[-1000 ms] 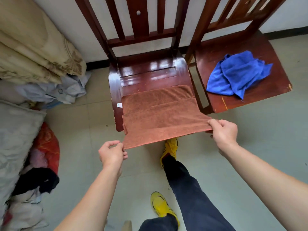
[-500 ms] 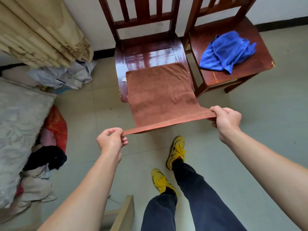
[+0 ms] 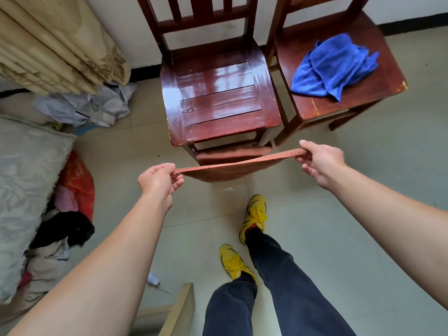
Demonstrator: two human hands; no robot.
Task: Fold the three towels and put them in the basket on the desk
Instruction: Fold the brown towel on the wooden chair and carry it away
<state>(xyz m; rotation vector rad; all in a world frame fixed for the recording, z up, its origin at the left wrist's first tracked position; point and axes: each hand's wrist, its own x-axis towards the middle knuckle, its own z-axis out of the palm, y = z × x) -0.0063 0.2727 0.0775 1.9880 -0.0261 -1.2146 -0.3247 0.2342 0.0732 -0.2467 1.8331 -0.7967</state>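
Observation:
A brown towel hangs in the air in front of the left wooden chair, stretched between both hands and seen almost edge-on. My left hand pinches its left corner and my right hand pinches its right corner. The towel's lower part droops below the chair's front edge. A crumpled blue towel lies on the seat of the right wooden chair. No third towel and no basket show in the head view.
A bed with a grey patterned cover and piled clothes fills the left side. Beige curtains hang at the upper left. My legs and yellow shoes stand on the tiled floor; a pale wooden edge juts in below.
The brown towel has been pulled off the left chair's seat toward me and now hangs free between my hands. The seat is bare. I have stepped back.

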